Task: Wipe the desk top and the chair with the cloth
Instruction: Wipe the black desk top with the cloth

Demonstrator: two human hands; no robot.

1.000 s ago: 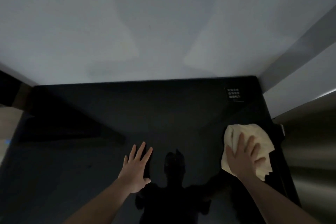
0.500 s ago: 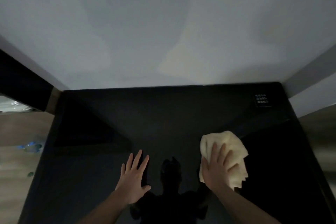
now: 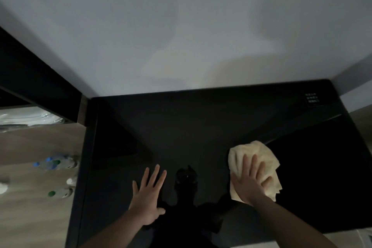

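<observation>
- The right hand (image 3: 249, 184) lies flat on top of the cloth (image 3: 254, 167), fingers straight and slightly spread, pressing it down onto the tabletop (image 3: 201, 137); the fingers point away toward the far wall.
- The cloth is pale yellow and crumpled; it shows beyond the fingertips on the far side and to the right of the hand, and a little on the left by the little-finger edge. It sits on the near right part of the tabletop.
- The left hand (image 3: 148, 195) rests palm down on the bare tabletop, fingers straight and fanned wide, thumb out to the right; it holds nothing and is well apart from the cloth.
- Both forearms reach in from the near edge, the right one angled in from the right.
- Between the hands the glossy black tabletop shows a dark reflection of the person.
- A small white label (image 3: 312, 99) sits in the far right corner of the tabletop.
- A pale wall (image 3: 181, 26) rises behind the tabletop.
- To the left, on the wooden floor (image 3: 30, 217), lie several plastic bottles (image 3: 55, 164) with blue and green caps.
</observation>
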